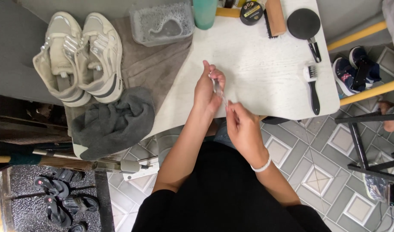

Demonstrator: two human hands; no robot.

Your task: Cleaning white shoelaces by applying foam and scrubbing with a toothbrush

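A thin, pale, lace-like strip [219, 91] runs between the two hands, its long axis slanting from upper left, nearer the far side of the worktop, down toward the person; what it is made of is too fine to tell. The left hand [207, 88] pinches its upper end, fingers closed around it. The right hand [240, 125] nips the lower end between fingertips. Both hover just over the near edge of the white, faintly grained worktop [257, 73]. Off to the left, a pair of cream sneakers [79, 56] sits on a brown towel [152, 64] beside a crumpled grey cloth [113, 122]. A black-handled brush [312, 88] lies to the right.
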